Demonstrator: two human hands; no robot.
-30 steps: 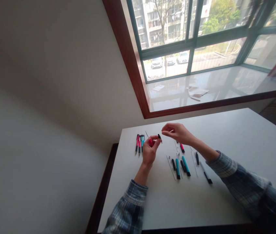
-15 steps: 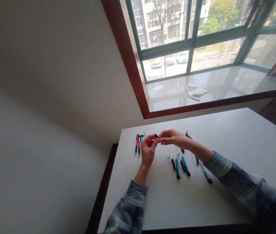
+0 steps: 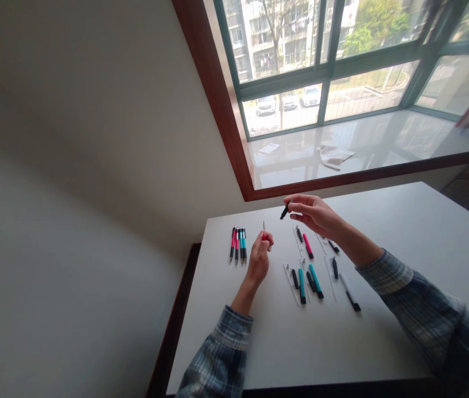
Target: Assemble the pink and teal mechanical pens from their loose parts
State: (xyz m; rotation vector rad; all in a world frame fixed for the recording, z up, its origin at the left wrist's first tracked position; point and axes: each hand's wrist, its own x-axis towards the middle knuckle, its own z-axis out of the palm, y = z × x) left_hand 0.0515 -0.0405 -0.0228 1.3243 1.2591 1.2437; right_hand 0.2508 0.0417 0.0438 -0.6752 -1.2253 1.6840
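Observation:
My left hand (image 3: 258,258) is closed around a red pen barrel (image 3: 264,237), mostly hidden in the fist, with a thin refill tip (image 3: 264,225) sticking up out of it. Higher and to the right, my right hand (image 3: 316,215) pinches a black pen grip (image 3: 285,212), tilted and apart from the barrel. Below the right hand lie a loose red barrel (image 3: 308,246) and another black grip (image 3: 300,234). Nearer to me are two teal barrels (image 3: 302,287), small black grips (image 3: 295,279) and thin white refills (image 3: 290,284).
Several whole pens (image 3: 236,245) in red and teal lie side by side at the table's left. White and black pen parts (image 3: 349,293) lie to the right on the white table (image 3: 301,348). Behind it is a window sill (image 3: 292,166) with a crumpled cloth (image 3: 336,156).
My hands have parted. The right one has moved up and right with the black grip; the left one has turned and shifted slightly right, the refill tip now pointing up.

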